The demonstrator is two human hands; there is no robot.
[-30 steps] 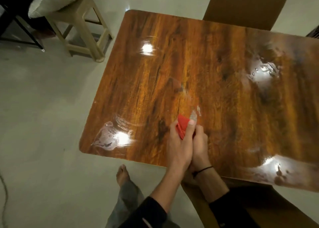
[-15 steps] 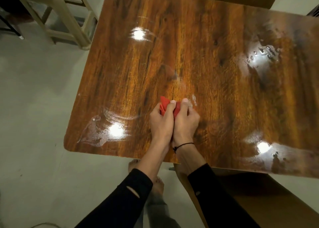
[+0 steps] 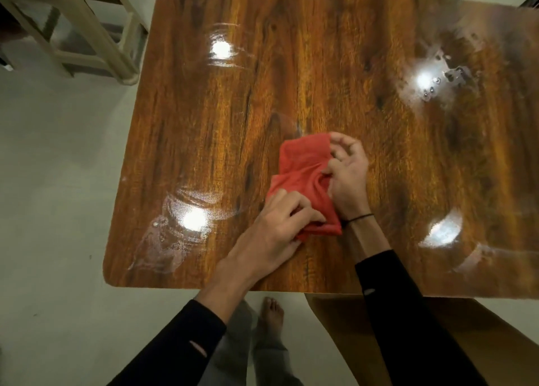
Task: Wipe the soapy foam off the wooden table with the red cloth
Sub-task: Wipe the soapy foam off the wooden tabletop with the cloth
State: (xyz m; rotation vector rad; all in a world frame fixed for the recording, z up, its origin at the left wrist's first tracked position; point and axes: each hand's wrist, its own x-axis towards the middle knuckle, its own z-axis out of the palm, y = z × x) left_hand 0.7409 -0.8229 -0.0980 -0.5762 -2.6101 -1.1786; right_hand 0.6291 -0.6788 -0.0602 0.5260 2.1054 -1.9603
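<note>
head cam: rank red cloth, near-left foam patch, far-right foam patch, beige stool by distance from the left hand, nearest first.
From the left hand:
1. red cloth, gripped by it.
2. near-left foam patch, near the table's corner.
3. far-right foam patch, across the table.
4. beige stool, on the floor, far left.

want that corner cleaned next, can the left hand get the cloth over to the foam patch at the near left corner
Probably yes. The left hand grips the red cloth just right of the foam patch, and only bare wooden table lies between them.

No text, label, brand, number or sign can be read anywhere.
</note>
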